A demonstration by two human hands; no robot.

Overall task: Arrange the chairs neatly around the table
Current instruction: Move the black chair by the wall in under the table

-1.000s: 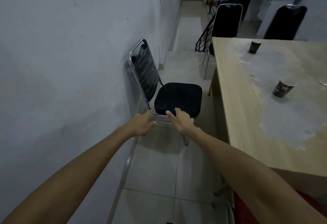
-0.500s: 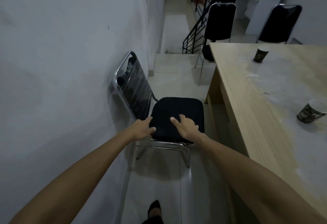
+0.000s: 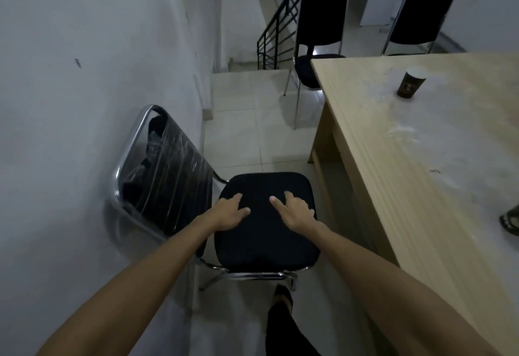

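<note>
A black-cushioned chair (image 3: 266, 243) with a chrome frame stands with its plastic-wrapped backrest (image 3: 165, 176) against the left wall, its seat facing the wooden table (image 3: 393, 187). My left hand (image 3: 229, 213) lies on the left part of the seat with its fingers apart. My right hand (image 3: 295, 209) lies on the right part of the seat, fingers spread, nothing gripped. Two more black chairs, one (image 3: 321, 10) at the table's far left corner and one (image 3: 421, 10) further right, stand at the far end.
A paper cup (image 3: 411, 81) stands on the table and a second cup (image 3: 511, 222) shows at the right edge. A black stair railing (image 3: 276, 27) and steps lie beyond. A narrow tiled aisle runs between wall and table. My foot (image 3: 282, 296) is just before the chair.
I have come closer to the chair. Both hands have slid from the seat's front edge onto the top of the cushion. The chair stays against the wall.
</note>
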